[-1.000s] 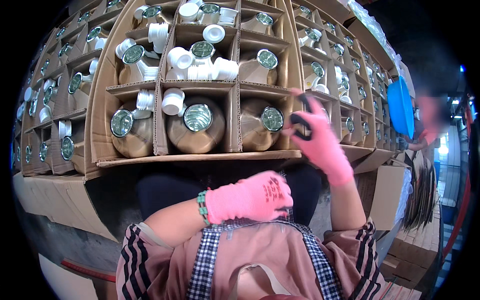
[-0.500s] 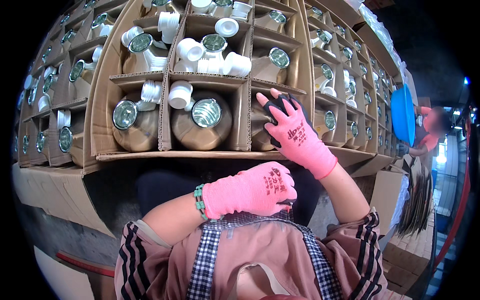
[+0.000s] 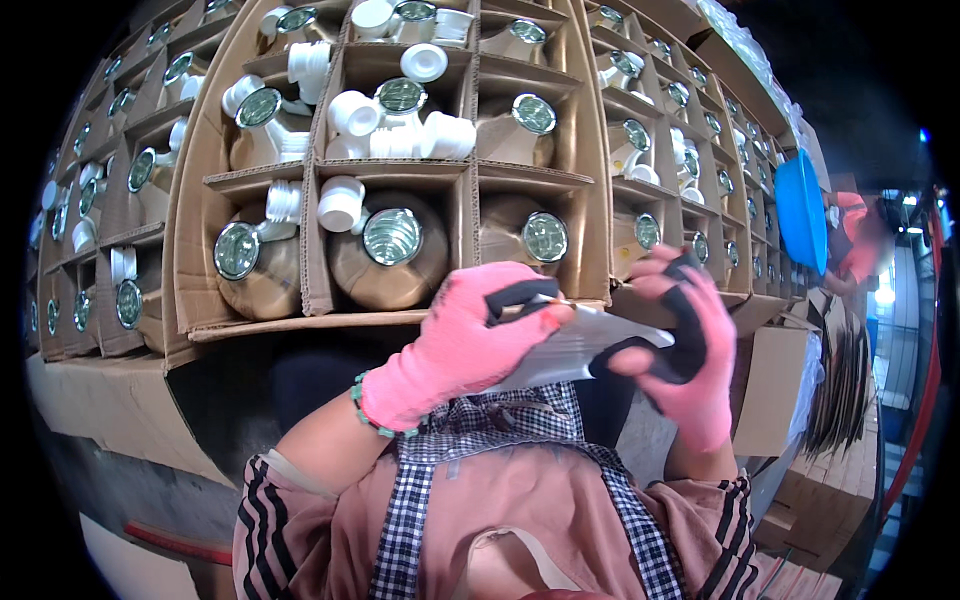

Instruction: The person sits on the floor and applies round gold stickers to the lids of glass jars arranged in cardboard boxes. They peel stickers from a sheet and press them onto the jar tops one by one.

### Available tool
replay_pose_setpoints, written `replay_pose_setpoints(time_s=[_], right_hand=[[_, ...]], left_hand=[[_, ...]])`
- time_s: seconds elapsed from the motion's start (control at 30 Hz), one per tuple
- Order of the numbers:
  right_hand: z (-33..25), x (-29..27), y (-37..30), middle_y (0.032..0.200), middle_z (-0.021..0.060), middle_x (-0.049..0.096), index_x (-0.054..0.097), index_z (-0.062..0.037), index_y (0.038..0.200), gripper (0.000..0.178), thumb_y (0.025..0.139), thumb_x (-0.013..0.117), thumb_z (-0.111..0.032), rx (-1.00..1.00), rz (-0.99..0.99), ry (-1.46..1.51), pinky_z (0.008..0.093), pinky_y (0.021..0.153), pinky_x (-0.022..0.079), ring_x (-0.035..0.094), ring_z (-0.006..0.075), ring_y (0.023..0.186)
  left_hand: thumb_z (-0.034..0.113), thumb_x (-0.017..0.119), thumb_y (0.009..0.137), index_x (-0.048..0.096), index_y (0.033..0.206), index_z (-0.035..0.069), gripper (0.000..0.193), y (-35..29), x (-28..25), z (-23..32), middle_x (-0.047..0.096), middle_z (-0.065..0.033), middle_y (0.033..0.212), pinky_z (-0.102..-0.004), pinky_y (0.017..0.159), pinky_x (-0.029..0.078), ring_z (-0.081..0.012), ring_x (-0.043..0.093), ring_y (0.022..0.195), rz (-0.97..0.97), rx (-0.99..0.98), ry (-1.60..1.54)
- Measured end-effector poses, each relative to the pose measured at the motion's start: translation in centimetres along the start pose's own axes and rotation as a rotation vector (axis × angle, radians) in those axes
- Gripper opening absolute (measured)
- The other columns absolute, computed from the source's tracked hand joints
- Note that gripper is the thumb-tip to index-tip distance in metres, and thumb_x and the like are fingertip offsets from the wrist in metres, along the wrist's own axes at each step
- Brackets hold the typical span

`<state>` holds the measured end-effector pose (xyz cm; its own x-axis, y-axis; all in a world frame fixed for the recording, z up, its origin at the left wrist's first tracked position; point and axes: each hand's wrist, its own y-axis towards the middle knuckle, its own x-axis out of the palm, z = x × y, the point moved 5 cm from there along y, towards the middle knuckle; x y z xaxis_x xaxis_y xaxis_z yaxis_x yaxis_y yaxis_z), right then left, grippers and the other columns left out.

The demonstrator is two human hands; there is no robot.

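Observation:
Both my hands wear pink gloves with black palms and cut-off fingertips. My left hand (image 3: 480,325) is closed, pinching a thin whitish, see-through plastic sheet or bag (image 3: 575,350) between thumb and fingers in front of my apron. At the sheet's right end, my right hand (image 3: 695,345) is open, thumb and fingers apart and a little blurred. Whether it touches the sheet I cannot tell. Just beyond stands a divided cardboard box (image 3: 400,320) of gold round-bodied bottles (image 3: 390,245) with shiny silvery mouths. White threaded plastic caps (image 3: 343,203) lie among them in several compartments.
Similar boxes of bottles stand to the left (image 3: 140,225) and right (image 3: 690,150). A blue basin (image 3: 800,212) is at the far right, beside another person (image 3: 860,240) in pink. Stacked flat cardboard (image 3: 838,375) leans near the right side.
My right hand has drawn back from the box's near right compartment toward me. My left hand has risen and turned, and the whitish sheet now shows in it. The view has shifted slightly.

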<state>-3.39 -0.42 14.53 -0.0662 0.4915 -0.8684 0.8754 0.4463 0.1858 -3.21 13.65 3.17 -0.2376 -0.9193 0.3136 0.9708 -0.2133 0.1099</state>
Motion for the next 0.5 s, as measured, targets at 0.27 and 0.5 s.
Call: replay_pose_setpoints(time_s=[0.27, 0.5], right_hand=[[0.7, 0.8, -0.2, 0.079, 0.0113, 0.055, 0.056, -0.0018, 0.075, 0.024, 0.055, 0.068, -0.004, 0.009, -0.08, -0.196, 0.0377, 0.079, 0.043, 0.055, 0.0294, 0.09], [-1.5, 1.4, 1.0, 0.08, 0.0075, 0.053, 0.055, -0.0048, 0.08, 0.027, 0.057, 0.068, -0.006, -0.138, -0.015, -0.197, 0.0398, 0.077, 0.041, 0.052, 0.0296, 0.091]], left_hand=[[0.008, 0.061, 0.074, 0.061, 0.087, -0.002, 0.017, 0.3, 0.1, 1.1, 0.058, -0.0101, 0.081, -0.0263, 0.069, 0.044, -0.0164, 0.055, 0.075, -0.052, 0.057, 0.058], [0.005, 0.06, 0.074, 0.06, 0.089, -0.004, 0.018, -0.1, 0.3, 0.7, 0.057, -0.0118, 0.079, -0.0261, 0.066, 0.045, -0.0183, 0.056, 0.07, -0.033, 0.126, 0.051]])
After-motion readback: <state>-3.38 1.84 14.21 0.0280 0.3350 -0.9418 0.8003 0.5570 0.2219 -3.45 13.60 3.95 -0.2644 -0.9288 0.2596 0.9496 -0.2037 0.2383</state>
